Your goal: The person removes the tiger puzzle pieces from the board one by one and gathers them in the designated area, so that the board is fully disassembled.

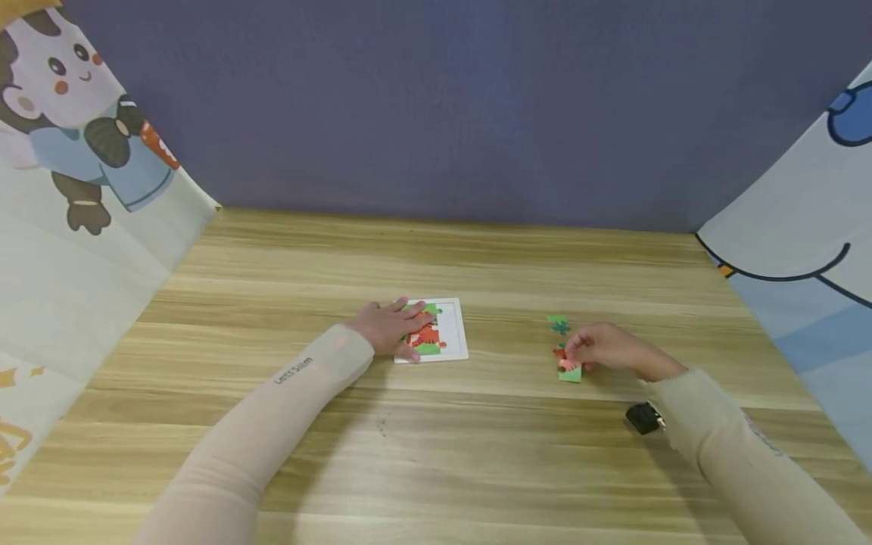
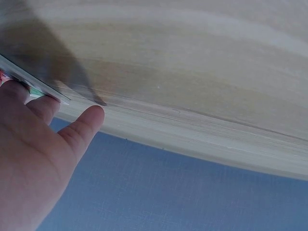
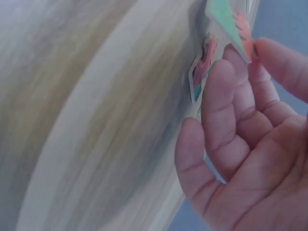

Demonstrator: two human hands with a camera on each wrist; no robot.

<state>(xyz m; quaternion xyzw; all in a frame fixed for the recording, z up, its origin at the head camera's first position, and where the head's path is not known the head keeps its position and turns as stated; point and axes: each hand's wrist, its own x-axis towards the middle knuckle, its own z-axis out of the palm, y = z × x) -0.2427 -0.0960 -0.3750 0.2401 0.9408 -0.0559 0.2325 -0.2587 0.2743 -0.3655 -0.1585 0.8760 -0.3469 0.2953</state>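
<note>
My left hand (image 1: 388,329) rests with spread fingers on a white-framed puzzle board (image 1: 463,344) and covers its left part. Joined red and green jigsaw pieces (image 1: 428,341) show beside the fingers; the board's right strip is bare white. Off to the right, my right hand (image 1: 609,350) pinches a red and green jigsaw piece (image 3: 228,21) between thumb and fingers, raised off the table and tilted in the right wrist view. Behind those fingers lies another red jigsaw piece (image 3: 198,74), partly hidden. Farther back on the table is a green and teal jigsaw piece (image 1: 559,326).
A small black box-shaped thing (image 1: 643,418) with a metal bit is at the right wrist. The wood-grain table (image 1: 436,454) ends at a dark blue wall (image 1: 436,113). Printed cartoon panels stand on the left (image 1: 75,151) and right (image 1: 804,219).
</note>
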